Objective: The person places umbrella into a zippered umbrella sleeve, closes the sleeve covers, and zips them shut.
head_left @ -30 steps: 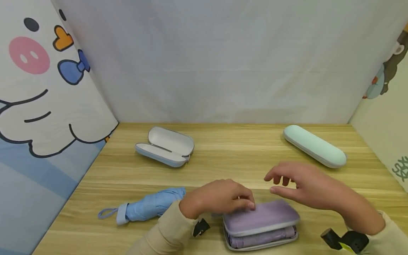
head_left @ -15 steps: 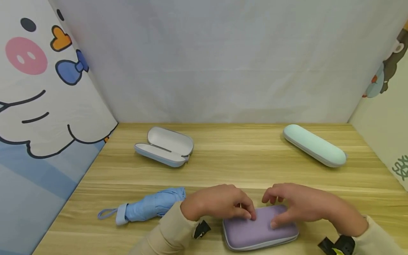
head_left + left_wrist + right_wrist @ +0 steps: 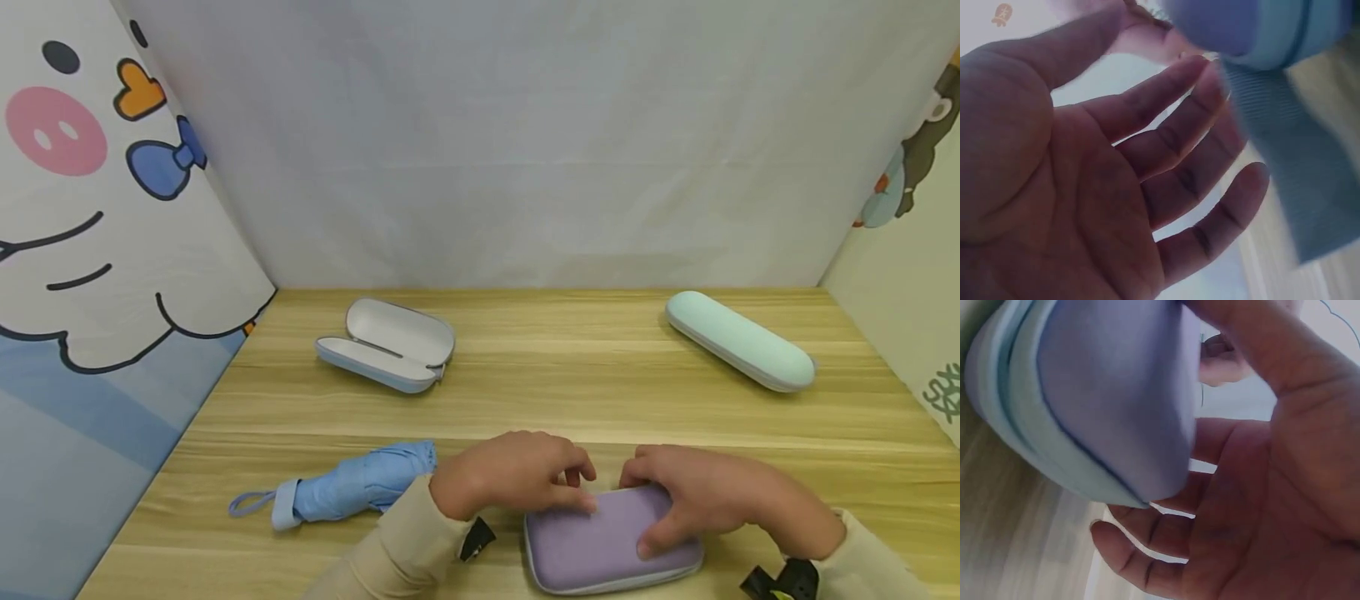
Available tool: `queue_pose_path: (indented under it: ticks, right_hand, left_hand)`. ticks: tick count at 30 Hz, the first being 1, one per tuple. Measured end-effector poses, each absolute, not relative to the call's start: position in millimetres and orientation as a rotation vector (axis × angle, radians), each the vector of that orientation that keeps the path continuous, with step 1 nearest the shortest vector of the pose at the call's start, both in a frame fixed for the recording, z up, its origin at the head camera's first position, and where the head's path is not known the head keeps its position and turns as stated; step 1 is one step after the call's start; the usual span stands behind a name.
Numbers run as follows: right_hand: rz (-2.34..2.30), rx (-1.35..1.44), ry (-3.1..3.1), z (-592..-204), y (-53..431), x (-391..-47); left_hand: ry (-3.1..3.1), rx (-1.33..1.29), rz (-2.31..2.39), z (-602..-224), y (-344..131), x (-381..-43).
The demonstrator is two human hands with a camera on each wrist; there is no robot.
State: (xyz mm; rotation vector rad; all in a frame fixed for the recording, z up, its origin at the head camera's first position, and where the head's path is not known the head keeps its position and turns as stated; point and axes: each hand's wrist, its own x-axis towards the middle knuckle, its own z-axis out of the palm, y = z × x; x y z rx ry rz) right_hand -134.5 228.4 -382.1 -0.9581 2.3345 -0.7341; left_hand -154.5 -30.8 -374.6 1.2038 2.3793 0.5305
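Note:
A purple zip case (image 3: 573,546) with a pale rim lies lid down at the table's front, its contents hidden. My right hand (image 3: 712,492) grips its right part, thumb on the lid and fingers behind the far edge. In the right wrist view the case (image 3: 1116,394) sits between thumb and fingers. At the case's far left corner is my left hand (image 3: 517,475), its thumb at the lid edge. The left wrist view shows its fingers loosely bent beside the case (image 3: 1216,25), not round it. A ribbed grey-blue strip (image 3: 1297,150) hangs off the case there.
A folded light blue umbrella (image 3: 360,487) lies left of the left forearm. Behind it stands an open blue case (image 3: 397,346) with a white lining. A closed mint case (image 3: 738,342) rests at the back right of the wooden table (image 3: 555,375).
The purple lid, earlier raised over a purple folded bundle, has come down and covers it. My right hand has moved down and left onto the case; my left thumb has shifted slightly.

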Motion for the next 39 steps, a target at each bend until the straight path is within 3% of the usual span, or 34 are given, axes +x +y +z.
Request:
queue_pose_path:
  ticks: [10, 20, 39]
  right_hand:
    - [-0.836, -0.99, 2.292, -382, 228, -133]
    - [-0.909, -0.97, 2.551, -364, 219, -131]
    - [-1.049, -1.045, 2.401, -344, 238, -138]
  left_hand:
    - [2.29, 1.273, 0.497, -381, -24, -152]
    - [2.394, 1.18, 0.595, -376, -23, -148]
    - [2.783, 1.44, 0.358, -375, -25, -152]
